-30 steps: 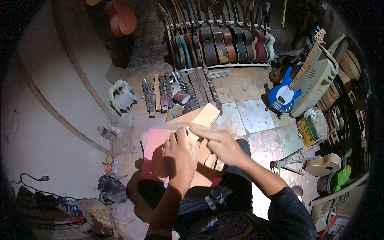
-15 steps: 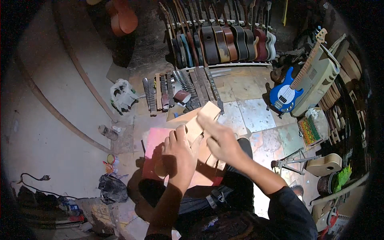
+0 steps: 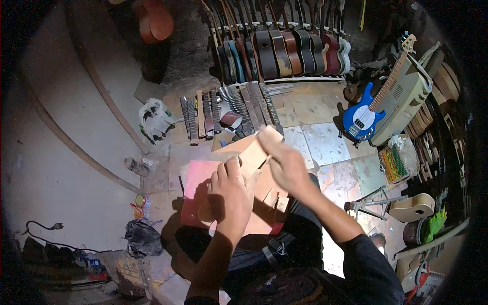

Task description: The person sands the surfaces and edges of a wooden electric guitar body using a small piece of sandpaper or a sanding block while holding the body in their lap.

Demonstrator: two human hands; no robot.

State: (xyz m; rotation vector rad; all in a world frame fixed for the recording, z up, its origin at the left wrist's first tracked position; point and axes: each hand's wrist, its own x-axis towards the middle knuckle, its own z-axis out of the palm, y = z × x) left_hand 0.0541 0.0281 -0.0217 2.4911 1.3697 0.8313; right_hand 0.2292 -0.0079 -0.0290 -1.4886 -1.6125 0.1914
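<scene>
A pale, flat-sided wooden block (image 3: 252, 156) slants away from me over a pink and tan board (image 3: 194, 179) across my lap. My left hand (image 3: 229, 195) is closed around its near end, the fingers over the top. At the far end, my right hand (image 3: 288, 165) presses curled fingers along the block's right edge. Whatever those fingers may hold is hidden, and the fingertips are slightly blurred. Smaller pale wood pieces (image 3: 279, 204) lie on the board below my right wrist, beside a dark notched edge.
Fretted guitar necks (image 3: 254, 104) lie on the tiled floor ahead. Behind them stands a rack of guitars (image 3: 279, 53). A blue bass (image 3: 363, 119) leans at the right, above a metal stand (image 3: 368, 203). Plastic bags (image 3: 155, 119) and cans (image 3: 141, 201) sit along the left wall.
My right hand has slid forward along the block toward its far end, uncovering more of the small wood pieces. My left hand stays almost in place on the block.
</scene>
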